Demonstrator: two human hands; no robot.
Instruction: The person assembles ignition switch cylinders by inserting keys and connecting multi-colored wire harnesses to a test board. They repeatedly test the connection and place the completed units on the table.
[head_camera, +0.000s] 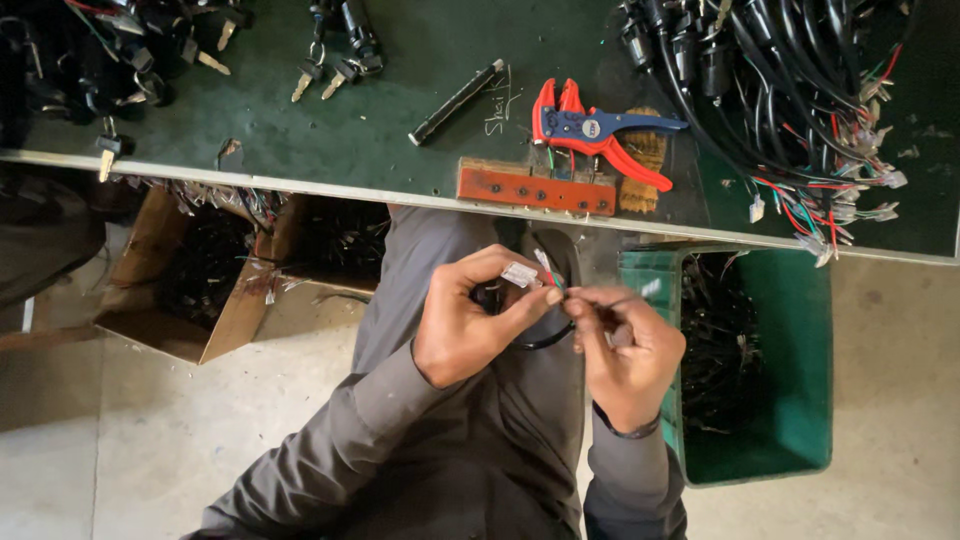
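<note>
The left hand (465, 325) pinches a small white plastic connector (520, 274) between thumb and fingers. Touching it, the right hand (628, 350) grips thin coloured wires (552, 280) that run into the connector, which sits between both hands above the lap. A green bin (790, 350) stands just beside the right hand. Farther off, on the green workbench (400, 120), lie red-handled wire strippers (595, 130) and a bundle of black cables (780, 80).

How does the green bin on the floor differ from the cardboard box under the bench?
The green bin is rigid plastic with intact walls, standing right of the person's lap; the cardboard box is brown, its flaps splayed open, standing to the left. The bin sits mostly clear of the bench; the box is partly tucked beneath it. Both hold dark wire bundles.
</note>
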